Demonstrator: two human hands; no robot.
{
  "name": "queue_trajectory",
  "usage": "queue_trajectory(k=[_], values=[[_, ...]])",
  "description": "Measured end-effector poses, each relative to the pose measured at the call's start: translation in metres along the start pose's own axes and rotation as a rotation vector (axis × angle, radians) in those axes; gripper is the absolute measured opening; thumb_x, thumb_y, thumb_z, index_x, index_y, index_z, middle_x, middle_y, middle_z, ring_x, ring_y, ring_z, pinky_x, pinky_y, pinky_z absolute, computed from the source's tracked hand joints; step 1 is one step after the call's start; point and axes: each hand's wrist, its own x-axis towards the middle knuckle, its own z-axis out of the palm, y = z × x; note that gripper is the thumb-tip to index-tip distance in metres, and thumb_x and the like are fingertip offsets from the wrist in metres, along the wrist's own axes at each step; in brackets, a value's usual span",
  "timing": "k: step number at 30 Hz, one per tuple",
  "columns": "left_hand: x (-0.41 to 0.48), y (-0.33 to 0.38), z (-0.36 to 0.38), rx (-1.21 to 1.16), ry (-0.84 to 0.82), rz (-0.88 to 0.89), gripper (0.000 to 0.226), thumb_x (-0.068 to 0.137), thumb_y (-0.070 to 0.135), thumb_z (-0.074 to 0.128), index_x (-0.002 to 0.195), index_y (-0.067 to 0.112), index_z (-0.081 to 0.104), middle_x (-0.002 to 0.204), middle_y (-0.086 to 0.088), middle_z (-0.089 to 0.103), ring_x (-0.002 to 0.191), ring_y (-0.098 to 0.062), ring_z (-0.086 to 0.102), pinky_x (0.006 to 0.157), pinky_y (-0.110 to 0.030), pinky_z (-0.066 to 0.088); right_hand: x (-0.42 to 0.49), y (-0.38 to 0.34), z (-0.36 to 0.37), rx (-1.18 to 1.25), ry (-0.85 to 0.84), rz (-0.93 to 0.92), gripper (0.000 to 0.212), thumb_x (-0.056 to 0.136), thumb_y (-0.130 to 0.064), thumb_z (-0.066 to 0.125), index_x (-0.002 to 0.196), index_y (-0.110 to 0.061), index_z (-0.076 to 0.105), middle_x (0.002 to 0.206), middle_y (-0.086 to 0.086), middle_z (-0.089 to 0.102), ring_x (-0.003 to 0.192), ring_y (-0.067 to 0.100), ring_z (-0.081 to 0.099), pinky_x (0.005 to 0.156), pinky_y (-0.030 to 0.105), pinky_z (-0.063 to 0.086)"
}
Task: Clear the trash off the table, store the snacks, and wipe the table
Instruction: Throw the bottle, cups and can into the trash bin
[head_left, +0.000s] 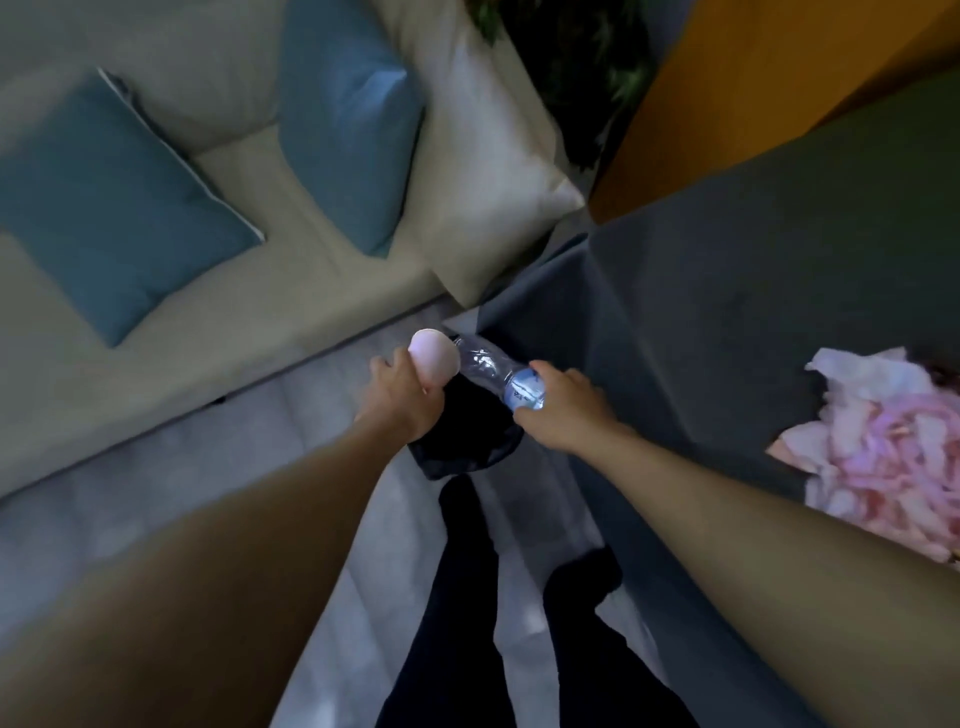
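Two bare forearms reach forward from the near edge, over dark-clad legs (467, 597) standing on a pale grey floor (156, 493). The right grip (563, 410) is curled round the lower end of a crushed clear plastic bottle (485, 364), which lies slanted between both hands. Its blue-and-white label (525, 393) is too blurred to read. The left grip (408, 400) is wrapped round a pale pink cup (435, 356), tipped on its side and touching the bottle's upper end; nothing inside it can be made out. Directly beneath both hands sits a black bag (467, 444) on the floor, its contents too dark to see. To the right, the worktop (727, 312), covered in dark grey cloth, carries a heap of crumpled white and pink paper (878, 447) near its right edge. Beyond, a cream sofa (260, 291) holds two blue cushions (104, 208) (348, 119), with a leafy plant (571, 67) behind.
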Motion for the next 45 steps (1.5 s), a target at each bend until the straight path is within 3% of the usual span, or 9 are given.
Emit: queue_trajectory(k=[12, 15, 20, 29, 37, 45], values=[[0.086, -0.059, 0.108, 0.052, -0.121, -0.036, 0.051, 0.092, 0.036, 0.055, 0.130, 0.005, 0.041, 0.127, -0.022, 0.044, 0.107, -0.046, 0.055, 0.088, -0.047, 0.049, 0.092, 0.032, 0.113, -0.024, -0.078, 0.087, 0.078, 0.083, -0.036, 0.066, 0.151, -0.031, 0.028, 0.146, 0.009, 0.041, 0.127, 0.032, 0.047, 0.095, 0.037, 0.046], [0.103, -0.068, 0.133, 0.047, -0.152, -0.033, 0.055, 0.092, 0.037, 0.055, 0.133, 0.004, 0.039, 0.130, -0.022, 0.043, 0.110, -0.044, 0.053, 0.080, -0.041, 0.044, 0.111, 0.038, 0.134, -0.022, -0.068, 0.092, 0.077, 0.084, -0.037, 0.066, 0.151, -0.030, 0.028, 0.145, 0.010, 0.042, 0.125, 0.032, 0.049, 0.094, 0.038, 0.047], [0.117, -0.075, 0.146, 0.030, -0.187, 0.009, 0.067, 0.093, 0.040, 0.055, 0.147, 0.009, 0.030, 0.139, -0.022, 0.039, 0.120, -0.043, 0.049, 0.096, -0.046, 0.044, 0.127, 0.039, 0.146, -0.004, -0.055, 0.077, 0.081, 0.087, -0.041, 0.066, 0.154, -0.027, 0.023, 0.149, 0.005, 0.041, 0.129, 0.029, 0.047, 0.097, 0.039, 0.047], [0.109, -0.066, 0.119, 0.121, -0.155, 0.130, 0.069, 0.096, 0.044, 0.047, 0.153, 0.014, 0.022, 0.150, -0.018, 0.033, 0.131, -0.039, 0.044, 0.103, -0.044, 0.042, 0.122, 0.038, 0.129, -0.060, -0.071, -0.017, 0.078, 0.093, -0.051, 0.056, 0.156, -0.027, 0.018, 0.160, 0.001, 0.026, 0.145, 0.026, 0.025, 0.111, 0.049, 0.036], [0.078, -0.033, 0.070, 0.276, -0.036, 0.254, 0.069, 0.099, 0.053, 0.036, 0.157, 0.021, 0.017, 0.161, -0.009, 0.024, 0.143, -0.032, 0.031, 0.112, -0.045, 0.033, 0.086, 0.016, 0.073, -0.172, 0.036, -0.163, 0.074, 0.095, -0.060, 0.043, 0.157, -0.028, 0.017, 0.164, 0.001, 0.016, 0.150, 0.027, 0.011, 0.119, 0.048, 0.014], [0.027, 0.008, -0.008, 0.400, 0.098, 0.328, 0.068, 0.100, 0.055, 0.026, 0.158, 0.023, 0.011, 0.165, -0.008, 0.012, 0.152, -0.028, 0.006, 0.123, -0.044, 0.008, 0.030, -0.023, -0.002, -0.225, 0.130, -0.287, 0.072, 0.097, -0.065, 0.029, 0.157, -0.029, 0.015, 0.166, 0.001, 0.009, 0.152, 0.026, 0.001, 0.122, 0.047, 0.001]])
